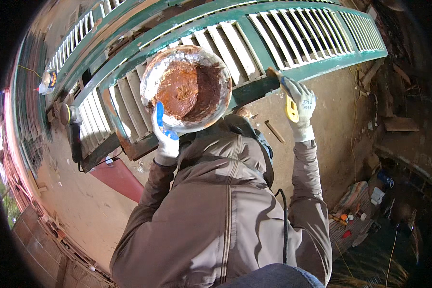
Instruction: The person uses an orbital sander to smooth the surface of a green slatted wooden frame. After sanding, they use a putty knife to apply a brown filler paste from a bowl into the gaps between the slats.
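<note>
Forearms reaching forward, the gloved left hand clasps a round, white-crusted bowl of glossy brown paste and the right hand grips a yellow-handled tool.

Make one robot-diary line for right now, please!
left hand: holds round basin with brown paste | right hand: grips yellow-handled tool | ahead: green-framed, white-slatted panel | tool-panel contact: unclear
</note>
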Demonstrator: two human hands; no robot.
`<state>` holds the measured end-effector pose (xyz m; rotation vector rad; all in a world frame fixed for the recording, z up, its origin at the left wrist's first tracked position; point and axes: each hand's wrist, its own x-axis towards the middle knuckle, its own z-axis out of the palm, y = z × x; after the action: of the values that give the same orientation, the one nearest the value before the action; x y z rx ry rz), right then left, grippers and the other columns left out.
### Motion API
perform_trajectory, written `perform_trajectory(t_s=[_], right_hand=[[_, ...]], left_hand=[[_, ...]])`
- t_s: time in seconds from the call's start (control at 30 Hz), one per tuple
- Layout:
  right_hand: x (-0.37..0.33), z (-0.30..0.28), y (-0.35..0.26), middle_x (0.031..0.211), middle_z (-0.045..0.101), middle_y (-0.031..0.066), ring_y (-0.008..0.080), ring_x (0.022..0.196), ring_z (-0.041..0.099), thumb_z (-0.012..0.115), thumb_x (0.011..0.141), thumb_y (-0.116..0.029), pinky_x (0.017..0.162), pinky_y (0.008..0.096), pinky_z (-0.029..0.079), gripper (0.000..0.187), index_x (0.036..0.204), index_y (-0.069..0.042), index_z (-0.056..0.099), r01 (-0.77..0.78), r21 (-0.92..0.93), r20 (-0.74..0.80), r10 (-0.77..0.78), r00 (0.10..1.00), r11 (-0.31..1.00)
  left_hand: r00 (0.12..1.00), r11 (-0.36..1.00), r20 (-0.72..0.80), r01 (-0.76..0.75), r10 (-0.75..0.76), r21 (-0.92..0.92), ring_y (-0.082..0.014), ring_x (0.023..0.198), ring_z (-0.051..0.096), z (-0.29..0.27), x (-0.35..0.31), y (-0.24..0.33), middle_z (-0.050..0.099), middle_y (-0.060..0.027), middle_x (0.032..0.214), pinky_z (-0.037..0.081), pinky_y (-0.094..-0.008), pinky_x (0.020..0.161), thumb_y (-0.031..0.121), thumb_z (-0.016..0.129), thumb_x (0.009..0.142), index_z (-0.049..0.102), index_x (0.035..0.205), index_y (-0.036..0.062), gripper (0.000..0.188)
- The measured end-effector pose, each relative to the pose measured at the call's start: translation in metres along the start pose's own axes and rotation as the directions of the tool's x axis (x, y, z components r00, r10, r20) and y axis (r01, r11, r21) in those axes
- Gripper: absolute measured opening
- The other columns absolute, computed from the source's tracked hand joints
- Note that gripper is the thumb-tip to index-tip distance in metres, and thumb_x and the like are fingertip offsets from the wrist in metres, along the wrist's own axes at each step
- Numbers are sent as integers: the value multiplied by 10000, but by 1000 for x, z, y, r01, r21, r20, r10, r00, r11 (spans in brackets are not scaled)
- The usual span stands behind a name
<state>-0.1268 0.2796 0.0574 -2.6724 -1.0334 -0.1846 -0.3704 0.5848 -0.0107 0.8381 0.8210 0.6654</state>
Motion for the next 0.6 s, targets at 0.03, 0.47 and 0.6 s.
perform_trajectory(t_s=[0.03,0.47,0.6], right_hand=[[4,2,1,1197,731,51,238,1069,690,657,848,-187,838,390,498,370,1212,-161,719,-17,-18,-6,17,1000,1000],[0,0,-3,1191,729,54,257,1057,686,670,844,-176,876,410,487,356,1198,-162,714,-105,-72,-28,103,994,992],[9,0,-12,1167,735,80,280,1031,694,676,822,-116,863,405,508,368,1188,-138,715,-72,5,-12,72,997,997]], left_hand=[[1000,1000,-1,4,-4,18,-295,1443,418,0,2,0,460,-89,1556,335,-506,1203,368,398,1067,499,1483,99,506],[994,998,95,-48,44,31,-253,1455,398,4,10,-2,442,-85,1564,300,-461,1222,364,421,1073,456,1500,69,520],[995,996,86,-51,45,71,-254,1456,396,4,5,0,442,-81,1567,306,-463,1219,364,426,1072,458,1501,76,518]])
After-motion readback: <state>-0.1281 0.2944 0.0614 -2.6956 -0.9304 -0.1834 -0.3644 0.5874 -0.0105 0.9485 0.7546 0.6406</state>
